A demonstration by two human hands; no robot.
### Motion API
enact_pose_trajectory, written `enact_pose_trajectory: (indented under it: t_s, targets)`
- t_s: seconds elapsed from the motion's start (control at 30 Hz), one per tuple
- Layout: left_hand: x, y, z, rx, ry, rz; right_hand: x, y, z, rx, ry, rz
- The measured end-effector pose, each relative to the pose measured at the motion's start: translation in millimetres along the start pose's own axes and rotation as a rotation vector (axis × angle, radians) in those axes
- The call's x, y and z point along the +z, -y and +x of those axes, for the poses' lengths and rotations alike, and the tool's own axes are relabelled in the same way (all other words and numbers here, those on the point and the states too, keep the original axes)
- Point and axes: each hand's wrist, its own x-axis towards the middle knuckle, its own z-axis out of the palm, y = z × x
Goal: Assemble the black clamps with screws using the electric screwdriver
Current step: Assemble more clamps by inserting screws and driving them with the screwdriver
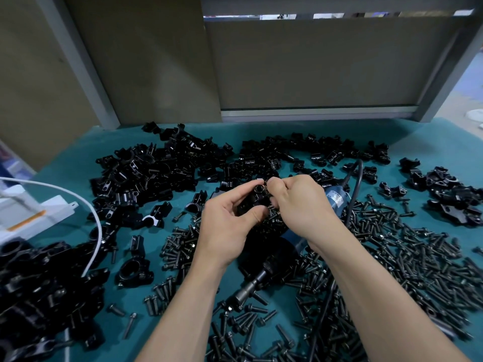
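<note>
Left grip [227,226] clasps a black clamp [252,199] above the counter [78,165]; right grip [300,205] pinches a screw [265,183] at its bore. Rigid, smooth, likely light: hold the clamp by its flat flanks.

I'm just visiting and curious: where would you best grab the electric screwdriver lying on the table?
Probably the blue barrel of the electric screwdriver, taken from above with the right hand. It lies on its side among the screws, socket tip toward the person, cord leaving the far end, so the thick round body is the surest hold. Right now that hand pinches a screw at the clamp.
</note>
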Motion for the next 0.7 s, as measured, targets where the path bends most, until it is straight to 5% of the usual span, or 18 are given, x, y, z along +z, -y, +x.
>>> enact_pose_trajectory:
  t_s: [0.7]
  targets:
    - [-2.7,-0.1,0.7,0.027,0.022,-0.001,-2.5,-3.1,1.3,-0.044,0.017,0.023]
